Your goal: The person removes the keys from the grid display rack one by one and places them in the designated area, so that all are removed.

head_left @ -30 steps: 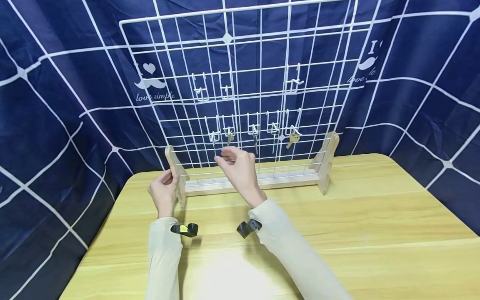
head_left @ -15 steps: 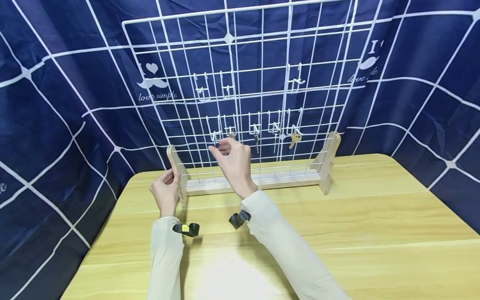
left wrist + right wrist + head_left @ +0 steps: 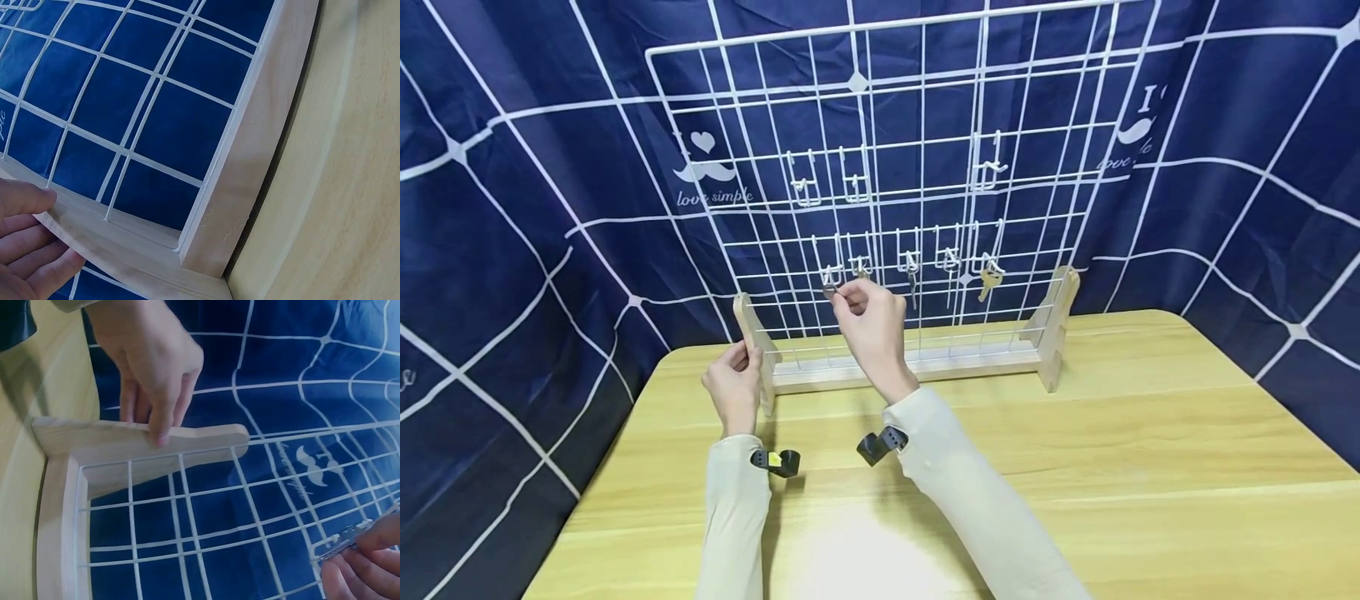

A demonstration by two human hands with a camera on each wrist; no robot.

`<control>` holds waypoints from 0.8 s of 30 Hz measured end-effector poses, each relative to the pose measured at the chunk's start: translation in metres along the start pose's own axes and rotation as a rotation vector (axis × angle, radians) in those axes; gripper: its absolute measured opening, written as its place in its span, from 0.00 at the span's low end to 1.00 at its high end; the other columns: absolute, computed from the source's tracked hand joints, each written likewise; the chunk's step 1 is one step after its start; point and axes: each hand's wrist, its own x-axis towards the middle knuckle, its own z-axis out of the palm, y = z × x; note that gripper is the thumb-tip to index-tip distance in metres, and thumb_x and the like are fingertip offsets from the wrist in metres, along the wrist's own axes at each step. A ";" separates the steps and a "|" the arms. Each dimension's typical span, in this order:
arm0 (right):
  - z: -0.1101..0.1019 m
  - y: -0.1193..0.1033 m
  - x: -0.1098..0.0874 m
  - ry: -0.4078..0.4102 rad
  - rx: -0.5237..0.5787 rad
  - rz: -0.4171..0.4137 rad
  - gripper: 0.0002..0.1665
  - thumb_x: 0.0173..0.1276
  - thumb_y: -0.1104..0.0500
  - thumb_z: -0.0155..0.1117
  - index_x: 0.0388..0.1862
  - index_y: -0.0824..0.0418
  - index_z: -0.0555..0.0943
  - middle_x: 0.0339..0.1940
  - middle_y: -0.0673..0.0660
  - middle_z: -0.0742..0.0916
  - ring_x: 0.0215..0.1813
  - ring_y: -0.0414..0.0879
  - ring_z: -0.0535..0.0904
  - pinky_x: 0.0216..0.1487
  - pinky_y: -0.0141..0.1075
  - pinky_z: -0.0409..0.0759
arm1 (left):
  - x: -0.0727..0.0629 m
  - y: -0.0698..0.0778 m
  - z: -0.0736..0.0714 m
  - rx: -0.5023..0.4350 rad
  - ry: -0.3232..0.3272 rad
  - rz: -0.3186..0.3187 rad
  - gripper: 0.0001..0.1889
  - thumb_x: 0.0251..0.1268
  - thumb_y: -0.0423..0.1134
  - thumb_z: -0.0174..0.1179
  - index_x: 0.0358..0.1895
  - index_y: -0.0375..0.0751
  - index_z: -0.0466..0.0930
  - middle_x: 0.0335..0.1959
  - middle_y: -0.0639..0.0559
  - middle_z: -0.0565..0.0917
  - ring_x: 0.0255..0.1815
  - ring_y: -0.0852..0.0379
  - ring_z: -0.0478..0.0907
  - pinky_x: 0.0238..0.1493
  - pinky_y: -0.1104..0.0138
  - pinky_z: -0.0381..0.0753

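The right hand (image 3: 872, 329) pinched a small silvery key (image 3: 345, 541) between thumb and fingers, in front of the lower left part of the wire grid (image 3: 922, 143), just by the leftmost hook (image 3: 831, 273) of the grid's lower row; whether the key was touching that hook could not be told. The left hand (image 3: 735, 387) held the left wooden foot (image 3: 106, 439) of the grid, thumb on one face and fingers on the other. Along the grid's lower row, a slim silver key (image 3: 913, 282) hung from the third hook (image 3: 904, 266), a metal key (image 3: 951, 264) from the fourth and a golden key (image 3: 991, 282) from the fifth; the right hand partly covered what was at the second. Higher on the grid were three white hooks (image 3: 807, 200), two toward its left and one toward its right. The grid stood on a wooden table (image 3: 1112, 433), with a dark blue, white-lined cloth (image 3: 497, 325) behind it.
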 end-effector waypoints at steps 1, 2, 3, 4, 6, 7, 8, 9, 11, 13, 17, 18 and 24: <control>-0.002 -0.001 -0.001 -0.001 0.005 -0.001 0.03 0.60 0.66 0.66 0.30 0.66 0.84 0.25 0.57 0.88 0.25 0.46 0.84 0.32 0.32 0.83 | 0.000 0.000 0.000 0.004 0.001 0.002 0.13 0.62 0.31 0.63 0.48 0.29 0.84 0.43 0.36 0.85 0.44 0.44 0.85 0.46 0.61 0.83; -0.003 -0.002 -0.002 -0.004 0.011 0.000 0.02 0.60 0.66 0.66 0.30 0.66 0.84 0.25 0.57 0.88 0.26 0.45 0.84 0.32 0.32 0.83 | 0.000 0.000 -0.001 0.004 0.001 0.005 0.13 0.62 0.31 0.63 0.48 0.29 0.84 0.43 0.36 0.85 0.43 0.44 0.85 0.46 0.59 0.82; -0.005 -0.003 -0.002 -0.010 0.020 0.001 0.02 0.60 0.66 0.66 0.30 0.66 0.84 0.25 0.56 0.88 0.26 0.45 0.84 0.33 0.31 0.83 | 0.000 0.000 -0.001 0.004 0.002 0.009 0.13 0.62 0.31 0.63 0.48 0.29 0.84 0.43 0.36 0.85 0.43 0.44 0.85 0.47 0.58 0.82; -0.007 -0.004 -0.003 -0.014 0.032 0.002 0.02 0.60 0.66 0.66 0.30 0.66 0.84 0.25 0.56 0.88 0.26 0.45 0.84 0.33 0.30 0.83 | -0.001 0.000 -0.001 0.007 0.001 0.010 0.13 0.62 0.31 0.62 0.48 0.29 0.84 0.43 0.36 0.85 0.43 0.44 0.85 0.47 0.57 0.82; -0.010 -0.007 -0.004 -0.020 0.060 0.007 0.02 0.60 0.66 0.66 0.31 0.66 0.84 0.26 0.56 0.88 0.27 0.45 0.84 0.34 0.29 0.83 | -0.001 0.001 -0.001 0.009 0.000 0.015 0.13 0.62 0.32 0.62 0.48 0.29 0.84 0.43 0.36 0.85 0.43 0.44 0.85 0.47 0.56 0.82; -0.011 -0.008 -0.005 -0.021 0.074 0.007 0.02 0.60 0.66 0.66 0.31 0.66 0.84 0.26 0.57 0.88 0.27 0.45 0.85 0.35 0.28 0.83 | -0.001 0.001 -0.001 0.010 0.000 0.017 0.13 0.62 0.31 0.62 0.48 0.29 0.84 0.43 0.37 0.85 0.43 0.44 0.85 0.47 0.55 0.82; -0.013 -0.009 -0.005 -0.021 0.085 0.004 0.02 0.60 0.66 0.66 0.31 0.66 0.84 0.26 0.57 0.88 0.28 0.45 0.85 0.35 0.28 0.83 | -0.001 0.001 -0.001 0.012 -0.001 0.018 0.13 0.62 0.31 0.62 0.48 0.29 0.84 0.43 0.36 0.85 0.44 0.44 0.85 0.48 0.55 0.82; -0.014 -0.011 -0.004 -0.020 0.095 -0.001 0.02 0.60 0.66 0.66 0.31 0.66 0.84 0.26 0.57 0.88 0.28 0.45 0.85 0.35 0.28 0.83 | -0.001 0.001 -0.001 0.014 -0.001 0.017 0.13 0.62 0.31 0.62 0.48 0.29 0.84 0.43 0.36 0.85 0.44 0.44 0.85 0.48 0.55 0.82; -0.016 -0.014 -0.004 -0.019 0.114 -0.009 0.02 0.60 0.67 0.66 0.31 0.66 0.84 0.27 0.57 0.88 0.28 0.44 0.85 0.35 0.27 0.83 | 0.000 0.000 -0.002 0.024 0.002 0.019 0.13 0.62 0.31 0.62 0.48 0.29 0.84 0.43 0.36 0.85 0.44 0.44 0.85 0.48 0.55 0.82; -0.018 -0.017 -0.003 -0.020 0.129 -0.020 0.02 0.61 0.67 0.66 0.32 0.66 0.84 0.27 0.57 0.88 0.28 0.44 0.85 0.34 0.27 0.83 | 0.001 0.000 -0.002 0.028 0.006 0.025 0.13 0.62 0.31 0.62 0.48 0.29 0.83 0.43 0.36 0.85 0.44 0.43 0.84 0.48 0.55 0.81; -0.025 -0.023 -0.005 -0.037 0.161 -0.042 0.03 0.61 0.67 0.65 0.34 0.65 0.83 0.29 0.57 0.89 0.30 0.44 0.86 0.34 0.28 0.83 | 0.000 -0.001 -0.002 0.045 0.020 0.069 0.12 0.63 0.30 0.61 0.48 0.27 0.83 0.42 0.35 0.85 0.43 0.41 0.84 0.47 0.53 0.82; -0.028 -0.023 -0.006 -0.044 0.174 -0.045 0.03 0.61 0.67 0.65 0.34 0.65 0.83 0.30 0.57 0.89 0.31 0.44 0.86 0.34 0.28 0.84 | -0.001 -0.002 -0.001 0.050 0.020 0.087 0.12 0.63 0.29 0.61 0.47 0.26 0.83 0.42 0.34 0.85 0.43 0.40 0.84 0.46 0.53 0.82; -0.047 -0.014 -0.018 -0.096 0.207 -0.010 0.03 0.62 0.66 0.67 0.35 0.64 0.84 0.31 0.56 0.89 0.32 0.44 0.86 0.34 0.33 0.85 | -0.004 -0.004 0.003 0.075 0.032 0.168 0.11 0.63 0.27 0.59 0.45 0.23 0.82 0.39 0.32 0.85 0.39 0.39 0.85 0.42 0.51 0.83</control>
